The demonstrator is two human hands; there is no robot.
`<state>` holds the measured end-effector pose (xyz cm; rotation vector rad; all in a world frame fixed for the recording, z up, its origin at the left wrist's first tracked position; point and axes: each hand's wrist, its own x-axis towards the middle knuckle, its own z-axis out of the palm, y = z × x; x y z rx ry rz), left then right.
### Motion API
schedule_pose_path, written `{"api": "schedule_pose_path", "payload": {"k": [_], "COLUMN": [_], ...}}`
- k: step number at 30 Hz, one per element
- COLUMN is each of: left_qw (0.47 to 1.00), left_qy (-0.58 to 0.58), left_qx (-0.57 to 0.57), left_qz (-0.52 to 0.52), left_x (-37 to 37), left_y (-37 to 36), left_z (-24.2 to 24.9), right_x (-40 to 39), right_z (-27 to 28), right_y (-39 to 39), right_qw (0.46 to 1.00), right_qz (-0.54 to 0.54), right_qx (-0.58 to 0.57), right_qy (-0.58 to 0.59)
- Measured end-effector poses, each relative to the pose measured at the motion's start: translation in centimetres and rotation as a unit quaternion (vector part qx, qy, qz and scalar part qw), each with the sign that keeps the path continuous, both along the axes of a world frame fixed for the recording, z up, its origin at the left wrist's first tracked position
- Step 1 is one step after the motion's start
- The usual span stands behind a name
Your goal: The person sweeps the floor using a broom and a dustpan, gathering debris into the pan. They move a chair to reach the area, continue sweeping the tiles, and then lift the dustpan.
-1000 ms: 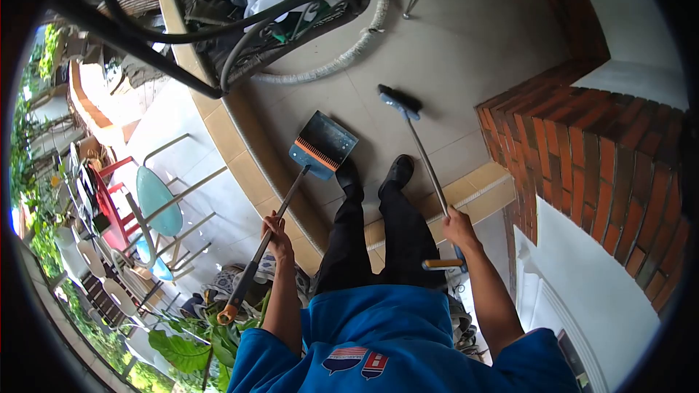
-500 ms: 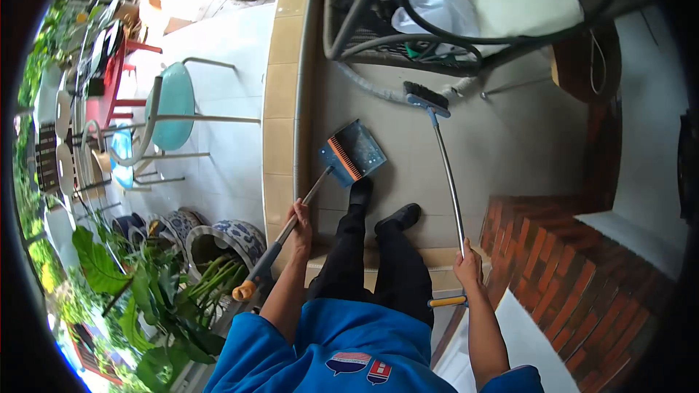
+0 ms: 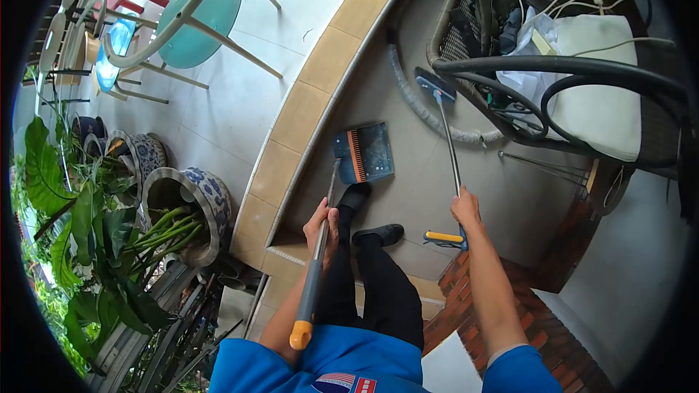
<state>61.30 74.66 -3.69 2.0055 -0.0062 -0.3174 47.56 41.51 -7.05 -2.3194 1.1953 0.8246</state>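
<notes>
Gripping the dustpan [image 3: 375, 151] by its long pole: left hand [image 3: 322, 224] curled closed, thumb along the shaft, the orange-tipped end running back toward the blue shirt [image 3: 357, 351]. Right hand [image 3: 467, 208] wrapped firmly round the stick of the broom [image 3: 450, 143], arm almost straight. Yellow-and-blue crosspiece [image 3: 445, 238] at the broom's near end, beside the right forearm.

Head view, floor [image 3: 415, 215]: grey, bordered along its left edge by a curving strip of tan tiles [image 3: 298, 120]. Dustpan near that left edge, scoop facing right, orange teeth across its left part. Black shoe [image 3: 354, 195] just below the pan; second shoe [image 3: 378, 234] beside it, nearer the floor's front edge. Brush end of the broom lies farther up, overlapping a wrapped hose [image 3: 409, 92]; cannot tell whether they touch.

Toward the floor's upper right corner, a wicker chair [image 3: 459, 22] with a pale cushion [image 3: 601, 102] and a plastic bag [image 3: 535, 51]. Beyond the left border: green chair [image 3: 207, 18], blue-and-white flowerpot [image 3: 213, 189], leafy plant [image 3: 91, 218]. Brickwork [image 3: 502, 298] at lower right, partly behind the right arm.
</notes>
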Motion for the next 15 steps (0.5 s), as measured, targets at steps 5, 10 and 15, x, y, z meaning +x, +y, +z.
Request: {"api": "schedule_pose_path", "payload": {"k": [5,10,15], "left_qw": [1.000,1.000,0.998], "left_qy": [0.022,0.011,0.015], "left_qx": [-0.008,-0.001,0.009], "left_qz": [-0.020,-0.026,-0.062], "left_x": [1.1,1.5,1.4], "left_y": [0.4,0.3,-0.6], "left_z": [0.7,0.4,0.2], "right_x": [1.6,1.2,-0.2], "right_z": [0.0,1.1,2.2], "right_y": [0.9,3.7,4.0], "right_qw": [0.998,0.993,0.995], "right_qz": [0.059,0.036,0.036], "right_qx": [-0.006,0.031,0.043], "right_qy": [0.012,0.109,0.082]}}
